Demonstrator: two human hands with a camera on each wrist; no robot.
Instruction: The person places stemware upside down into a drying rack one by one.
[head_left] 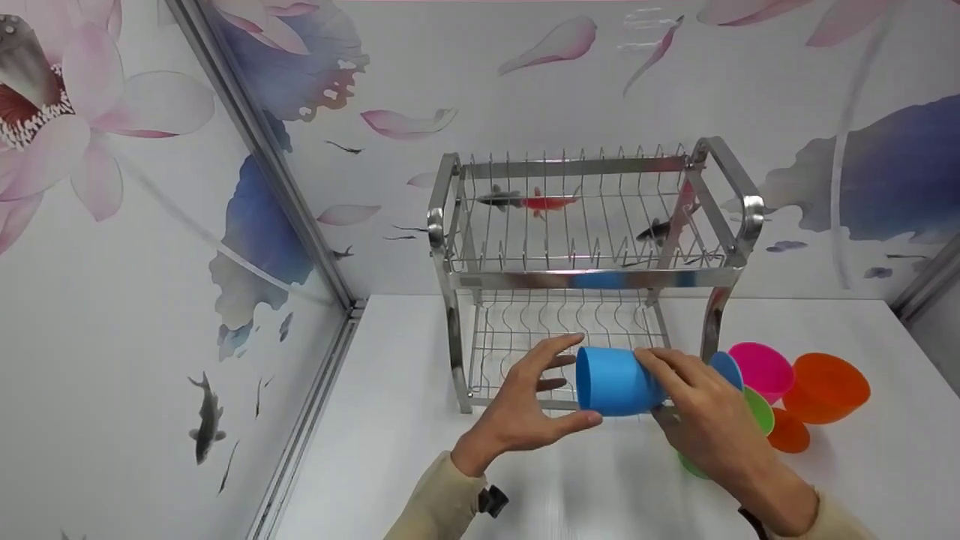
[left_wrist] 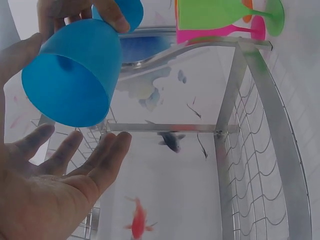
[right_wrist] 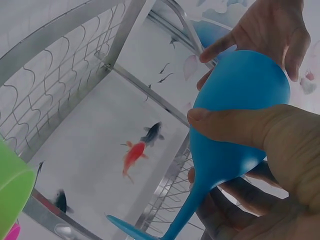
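A blue plastic goblet (head_left: 615, 381) is held on its side above the table, in front of the rack, its mouth facing left. My right hand (head_left: 709, 420) grips the lower bowl, thumb on one side and fingers on the other. In the right wrist view the goblet's stem (right_wrist: 186, 212) and flat foot (right_wrist: 131, 229) stick out past the fingers. Near the mouth, my left hand (head_left: 517, 409) is spread with thumb and fingers apart. The left wrist view shows a gap between the left hand (left_wrist: 55, 195) and the goblet's rim (left_wrist: 85, 122).
A two-tier metal dish rack (head_left: 592, 280) stands against the back wall. To the right on the white table (head_left: 862, 480) are a pink goblet (head_left: 765, 369), an orange goblet (head_left: 829, 390) and a green goblet (head_left: 760, 412), partly behind my right hand. A metal-framed wall (head_left: 300, 202) borders the left side.
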